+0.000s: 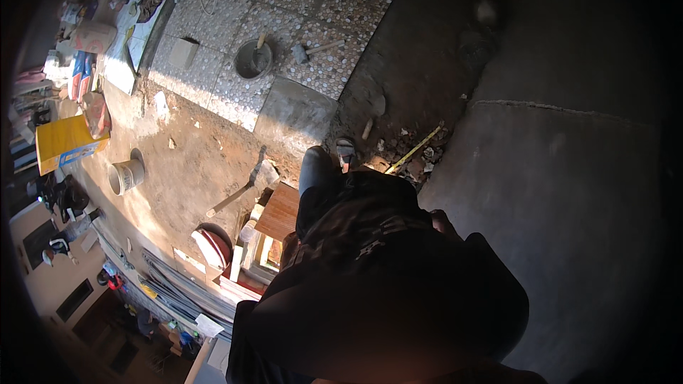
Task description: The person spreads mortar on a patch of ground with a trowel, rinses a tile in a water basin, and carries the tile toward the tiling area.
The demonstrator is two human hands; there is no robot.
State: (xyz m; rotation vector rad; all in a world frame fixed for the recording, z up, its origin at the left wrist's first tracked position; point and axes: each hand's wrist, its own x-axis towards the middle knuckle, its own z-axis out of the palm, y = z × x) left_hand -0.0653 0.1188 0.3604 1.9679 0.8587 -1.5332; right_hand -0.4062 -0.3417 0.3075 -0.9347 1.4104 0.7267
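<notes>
My body in dark clothing (384, 263) fills the lower middle. At its right side a small part of my right hand (445, 222) shows, low by the clothing, with its fingers too dark to make out. A brownish sliver on the opposite side may be my left hand (289, 243), mostly hidden by cloth. No held thing shows at either. Ahead of my foot lies a plain grey tile (295, 110) beside pebble-patterned tiles (206, 80). On these stand a grey bucket (245, 64) with a handled tool in it and a mallet (302, 54).
A yellow strip (413, 151) lies over rubble right of my foot. To the left are a long-handled tool (231, 200), a tipped white bucket (124, 178), a yellow carton (67, 144) and a brown board (277, 212). A raised concrete slab (548, 185) runs along the right.
</notes>
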